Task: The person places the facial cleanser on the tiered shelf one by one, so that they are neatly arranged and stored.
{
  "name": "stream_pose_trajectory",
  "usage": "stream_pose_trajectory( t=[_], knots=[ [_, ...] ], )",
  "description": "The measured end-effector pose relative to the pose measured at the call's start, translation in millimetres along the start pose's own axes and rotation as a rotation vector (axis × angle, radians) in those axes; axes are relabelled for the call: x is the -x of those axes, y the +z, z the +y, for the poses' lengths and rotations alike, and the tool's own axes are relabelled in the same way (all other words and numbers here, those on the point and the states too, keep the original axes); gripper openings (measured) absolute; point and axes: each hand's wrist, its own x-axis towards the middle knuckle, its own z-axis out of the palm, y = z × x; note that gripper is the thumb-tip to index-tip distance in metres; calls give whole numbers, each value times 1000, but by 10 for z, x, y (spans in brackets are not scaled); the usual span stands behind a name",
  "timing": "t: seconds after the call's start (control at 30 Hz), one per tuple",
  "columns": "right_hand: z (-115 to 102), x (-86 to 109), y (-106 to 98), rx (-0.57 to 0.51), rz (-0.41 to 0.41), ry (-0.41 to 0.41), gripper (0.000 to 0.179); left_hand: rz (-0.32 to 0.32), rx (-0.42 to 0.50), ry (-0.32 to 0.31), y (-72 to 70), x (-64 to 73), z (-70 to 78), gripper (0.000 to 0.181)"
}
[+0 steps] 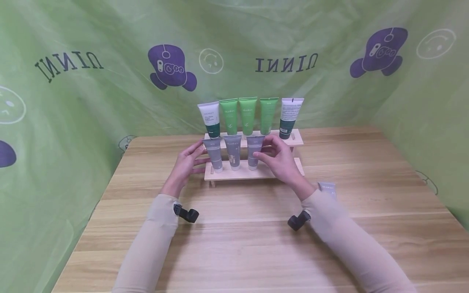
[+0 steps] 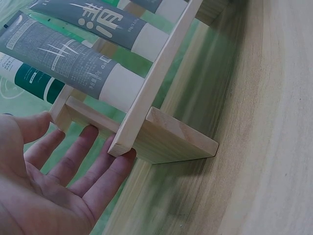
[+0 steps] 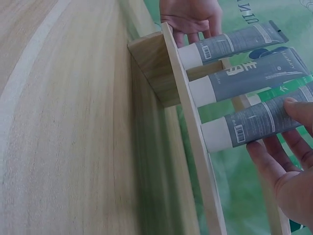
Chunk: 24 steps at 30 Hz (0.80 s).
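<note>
A two-step wooden display rack (image 1: 249, 175) stands on the table with squeeze tubes upright on their caps. On its lower step are three grey tubes; my right hand (image 1: 283, 162) pinches the rightmost grey tube (image 3: 266, 117) between thumb and fingers, its white cap on the step. The middle grey tube (image 1: 233, 152) and the left grey tube (image 1: 214, 154) stand beside it. At the rack's left end my left hand (image 2: 63, 181) has its fingers extended, touching the wooden edge beside the left tube.
Along the upper step stand a white-and-green tube (image 1: 209, 118), three green tubes (image 1: 248, 116) and another white-and-green tube (image 1: 290, 118) at the right. Another grey tube (image 1: 327, 188) lies on the table (image 1: 234, 252), partly behind the right forearm. A green printed curtain (image 1: 234, 24) surrounds the table.
</note>
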Motion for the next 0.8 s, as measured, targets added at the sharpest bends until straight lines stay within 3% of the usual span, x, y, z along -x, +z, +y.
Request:
stream_pose_trajectory(
  t=[0.8],
  knots=[
    [-3,-19,-3,58,-13,-13,42,5,-26,7,1,8,-14,52]
  ],
)
